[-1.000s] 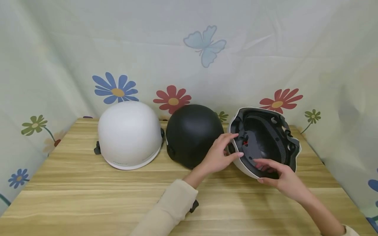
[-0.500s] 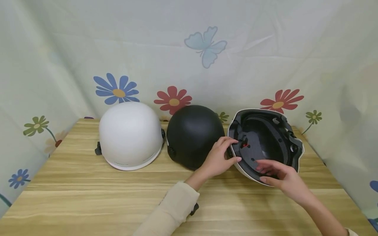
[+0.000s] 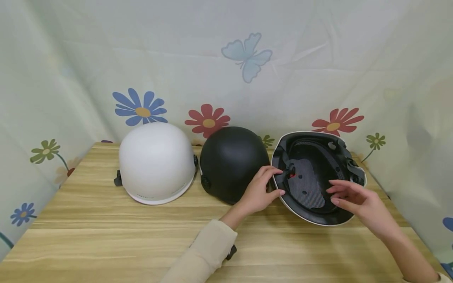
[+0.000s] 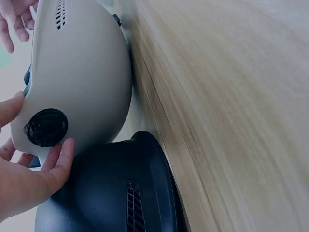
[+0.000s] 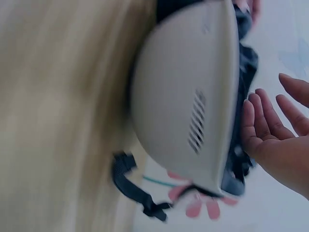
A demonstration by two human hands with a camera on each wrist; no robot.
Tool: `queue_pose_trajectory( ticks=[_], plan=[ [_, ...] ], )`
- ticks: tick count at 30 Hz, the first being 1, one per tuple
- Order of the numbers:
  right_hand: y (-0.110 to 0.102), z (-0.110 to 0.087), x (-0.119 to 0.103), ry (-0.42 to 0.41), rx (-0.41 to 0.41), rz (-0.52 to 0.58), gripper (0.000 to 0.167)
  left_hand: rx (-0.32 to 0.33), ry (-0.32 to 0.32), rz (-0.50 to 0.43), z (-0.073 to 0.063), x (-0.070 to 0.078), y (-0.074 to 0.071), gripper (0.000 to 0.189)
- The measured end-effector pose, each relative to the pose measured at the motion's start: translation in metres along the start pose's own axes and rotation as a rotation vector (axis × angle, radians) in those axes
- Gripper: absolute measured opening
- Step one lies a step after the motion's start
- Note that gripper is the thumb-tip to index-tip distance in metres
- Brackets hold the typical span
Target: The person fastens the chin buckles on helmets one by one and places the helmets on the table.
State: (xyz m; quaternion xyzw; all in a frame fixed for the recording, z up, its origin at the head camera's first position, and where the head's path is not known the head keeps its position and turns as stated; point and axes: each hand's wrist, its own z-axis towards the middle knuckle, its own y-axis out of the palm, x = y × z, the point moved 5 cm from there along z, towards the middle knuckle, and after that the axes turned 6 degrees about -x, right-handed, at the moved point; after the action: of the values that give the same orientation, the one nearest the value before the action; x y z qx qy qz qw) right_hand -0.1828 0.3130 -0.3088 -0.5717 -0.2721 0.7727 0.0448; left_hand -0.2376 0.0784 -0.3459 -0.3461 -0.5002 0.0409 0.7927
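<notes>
Black helmet [image 3: 233, 159] blocks left of upturned helmet [image 3: 305, 182]; near tabletop [image 3: 301, 257] passable.

On a table [image 3: 124, 239], before a hanging cloth [image 3: 177, 51], three helmets sit in a row: left helmet [image 3: 157, 161], middle helmet [image 3: 231, 161] just beside it, right helmet [image 3: 308, 181] at the other end. The left hand [image 3: 260, 190] is at the right helmet's left rim; the right hand [image 3: 368, 206] is near its right side.

Both sleeves [image 3: 203, 253] are pale cream — the left loose-ended.
</notes>
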Motion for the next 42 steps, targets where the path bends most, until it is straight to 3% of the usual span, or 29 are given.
queue_pose_trajectory(
  ticks=[7,12,17,25,42],
  plan=[
    [-0.046,0.002,-0.002,0.014,0.108,-0.089,0.042,-0.001,0.000,-0.001,-0.001,-0.002,0.000,0.046],
    [-0.069,0.005,0.006,0.130,0.187,-0.317,0.036,-0.003,-0.001,-0.009,-0.002,-0.002,0.000,0.046],
    [-0.079,0.009,0.017,0.209,0.154,-0.450,0.045,-0.005,0.000,-0.009,-0.003,-0.003,-0.001,0.046],
    [-0.089,0.013,0.036,0.261,0.062,-0.398,0.049,-0.007,0.011,0.002,-0.003,-0.004,0.000,0.045],
    [-0.092,0.020,0.054,0.199,-0.033,-0.309,0.052,-0.011,0.013,0.013,-0.003,-0.005,0.002,0.045]
  ],
)
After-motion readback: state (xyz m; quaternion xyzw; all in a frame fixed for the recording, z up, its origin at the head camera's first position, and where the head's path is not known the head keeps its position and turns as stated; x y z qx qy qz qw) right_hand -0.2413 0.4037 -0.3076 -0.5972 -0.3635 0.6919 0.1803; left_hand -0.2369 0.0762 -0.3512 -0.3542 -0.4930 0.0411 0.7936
